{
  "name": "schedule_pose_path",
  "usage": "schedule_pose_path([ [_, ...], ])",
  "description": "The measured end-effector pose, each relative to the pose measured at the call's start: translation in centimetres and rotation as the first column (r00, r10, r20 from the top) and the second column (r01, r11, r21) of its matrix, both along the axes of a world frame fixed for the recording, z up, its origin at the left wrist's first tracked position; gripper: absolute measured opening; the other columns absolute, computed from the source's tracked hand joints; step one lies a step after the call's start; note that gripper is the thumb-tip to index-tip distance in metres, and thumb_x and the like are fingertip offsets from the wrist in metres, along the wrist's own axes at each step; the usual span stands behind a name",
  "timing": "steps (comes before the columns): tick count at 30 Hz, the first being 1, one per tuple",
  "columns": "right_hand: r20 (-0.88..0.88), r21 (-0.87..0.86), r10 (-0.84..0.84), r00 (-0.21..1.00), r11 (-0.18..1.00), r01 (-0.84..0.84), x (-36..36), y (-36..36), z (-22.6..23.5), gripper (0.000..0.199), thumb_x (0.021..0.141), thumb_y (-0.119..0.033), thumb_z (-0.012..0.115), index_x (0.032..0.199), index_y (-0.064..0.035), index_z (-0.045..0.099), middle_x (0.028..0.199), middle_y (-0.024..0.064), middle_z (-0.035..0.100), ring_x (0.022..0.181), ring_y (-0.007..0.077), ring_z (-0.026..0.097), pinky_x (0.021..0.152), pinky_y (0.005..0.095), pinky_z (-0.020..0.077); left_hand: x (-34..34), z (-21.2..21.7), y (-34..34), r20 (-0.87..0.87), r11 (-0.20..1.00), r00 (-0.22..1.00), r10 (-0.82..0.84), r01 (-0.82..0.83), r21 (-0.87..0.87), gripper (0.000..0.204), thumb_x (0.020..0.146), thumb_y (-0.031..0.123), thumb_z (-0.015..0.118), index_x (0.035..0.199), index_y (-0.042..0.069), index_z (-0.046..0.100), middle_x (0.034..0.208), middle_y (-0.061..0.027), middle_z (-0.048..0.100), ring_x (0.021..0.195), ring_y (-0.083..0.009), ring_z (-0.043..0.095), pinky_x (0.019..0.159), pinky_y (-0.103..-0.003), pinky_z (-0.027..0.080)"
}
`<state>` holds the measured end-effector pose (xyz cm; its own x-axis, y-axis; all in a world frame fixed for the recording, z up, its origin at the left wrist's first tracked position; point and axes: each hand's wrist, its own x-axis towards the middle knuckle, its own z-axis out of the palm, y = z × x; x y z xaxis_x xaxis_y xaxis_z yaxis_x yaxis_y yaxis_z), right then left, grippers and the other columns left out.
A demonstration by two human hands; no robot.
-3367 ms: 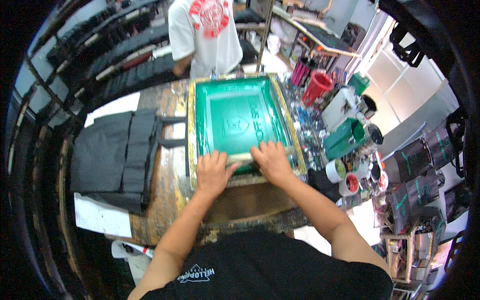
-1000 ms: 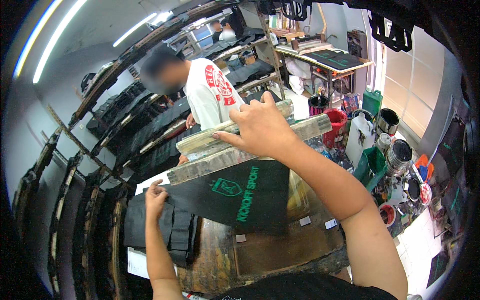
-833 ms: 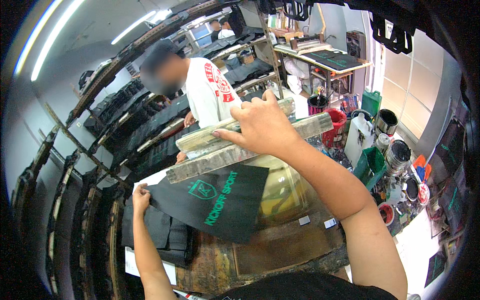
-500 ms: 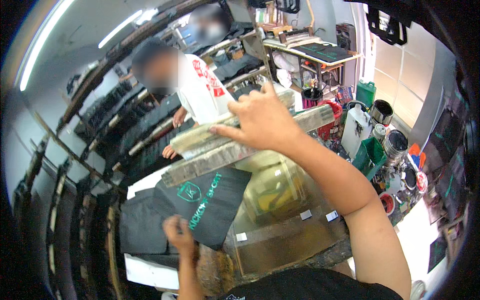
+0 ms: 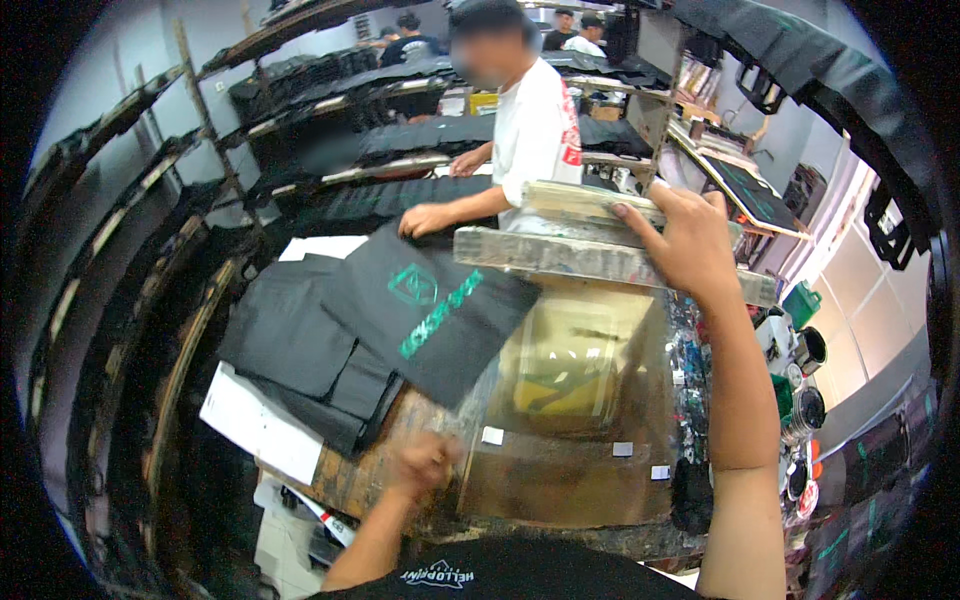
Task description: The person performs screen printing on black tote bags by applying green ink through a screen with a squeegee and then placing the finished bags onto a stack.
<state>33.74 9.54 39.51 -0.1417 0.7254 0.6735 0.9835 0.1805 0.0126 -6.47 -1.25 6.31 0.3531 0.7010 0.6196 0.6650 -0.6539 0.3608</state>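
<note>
One printed black sheet (image 5: 440, 325) now overlaps the dark stack (image 5: 285, 325), a co-worker's hand (image 5: 428, 220) at its edge; moving it off the brown board (image 5: 560, 490) looks nearly done. Your left hand (image 5: 425, 460) has come away, too blurred to show if clenched; your right hand (image 5: 690, 240) grips the raised frame (image 5: 560, 252).

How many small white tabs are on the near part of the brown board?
3: left tab, middle tab and right tab, the last by the right edge of the brown board. None seems hidden.
</note>
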Motion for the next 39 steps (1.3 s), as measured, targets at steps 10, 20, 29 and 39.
schedule_pose_path([
  [10, 0.006, 0.007, -0.069, 0.998, 0.998, 0.068, -0.2, -0.6, -0.1, 0.060, 0.102, -0.059, 0.059, 0.098, 0.0004, 0.068, 0.098, 0.0265, 0.072, 0.096, 0.0450, 0.065, 0.099, 0.0493, 0.0410, -17.6, 6.9, 5.2, -0.115, 0.678, 0.704, 0.701, -0.708, -0.197, 0.078, 0.087, 0.057, 0.081, 0.144, 0.007, 0.065, 0.146, -0.0198, 0.059, 0.141, -0.0407, 0.048, 0.119, -0.052, 0.037],
  [20, 0.016, -0.019, -0.072, 0.997, 0.997, 0.072, 0.7, 0.7, 0.4, 0.056, 0.102, -0.057, 0.062, 0.105, -0.0016, 0.071, 0.092, 0.0258, 0.071, 0.091, 0.0418, 0.063, 0.097, 0.0472, 0.0414, -16.7, -0.3, 8.5, -0.302, 0.499, 0.493, 0.816, -0.864, -0.066, 0.074, 0.100, 0.059, 0.063, 0.147, 0.002, 0.061, 0.148, -0.0231, 0.060, 0.143, -0.0442, 0.049, 0.125, -0.058, 0.029],
  [29, 0.016, -0.007, -0.079, 0.997, 0.997, 0.079, 0.2, 0.4, 0.5, 0.059, 0.102, -0.059, 0.059, 0.097, -0.0010, 0.071, 0.092, 0.0251, 0.072, 0.090, 0.0428, 0.066, 0.096, 0.0490, 0.0399, -18.5, 2.2, 9.5, -0.328, 0.682, 0.625, 0.708, -0.726, 0.088, 0.027, 0.106, 0.026, 0.061, 0.117, 0.008, 0.076, 0.104, -0.0141, 0.075, 0.102, -0.0348, 0.071, 0.093, -0.049, 0.053],
  [39, 0.012, 0.023, -0.012, 1.000, 1.000, 0.011, 0.7, 1.0, 0.6, 0.063, 0.102, -0.064, 0.057, 0.094, -0.0023, 0.071, 0.092, 0.0221, 0.074, 0.092, 0.0410, 0.070, 0.093, 0.0535, 0.0401, -8.8, 13.9, 11.8, -0.382, 0.966, 0.894, 0.233, -0.169, 0.194, 0.020, 0.093, 0.019, 0.074, 0.108, 0.006, 0.078, 0.114, -0.0113, 0.079, 0.112, -0.0316, 0.072, 0.103, -0.047, 0.055],
])
